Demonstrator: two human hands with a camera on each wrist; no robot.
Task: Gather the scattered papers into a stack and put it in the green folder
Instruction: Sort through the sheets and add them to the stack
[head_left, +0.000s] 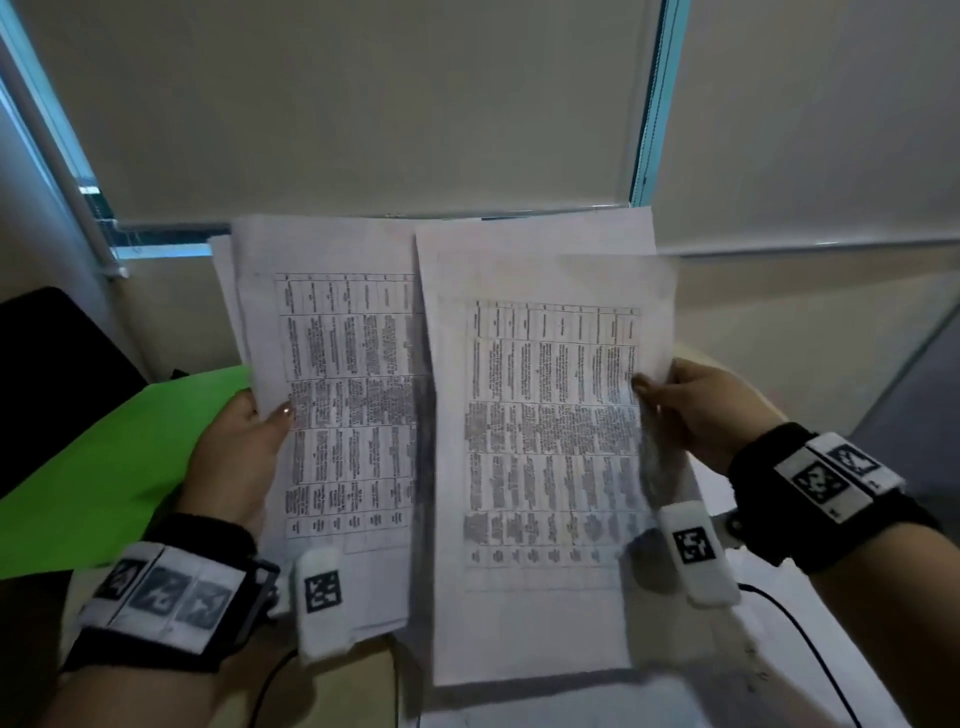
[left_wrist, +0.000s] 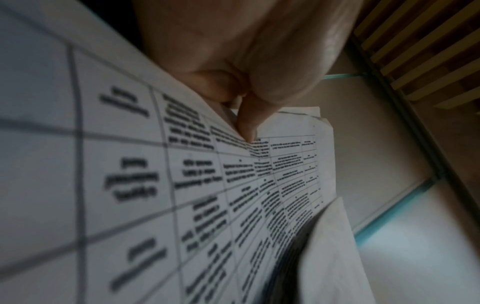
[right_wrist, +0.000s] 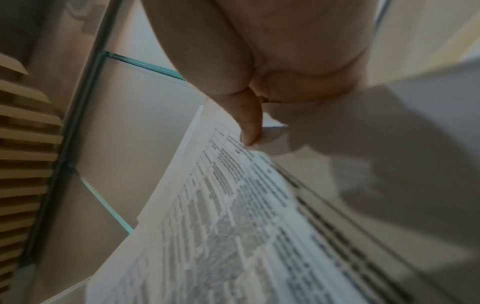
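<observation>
Head view: left hand (head_left: 236, 457) fingers pinch thin gridded sheets (head_left: 343, 364); right hand (head_left: 711, 410) fingers pinch matte paper stack (head_left: 535, 467).
</observation>
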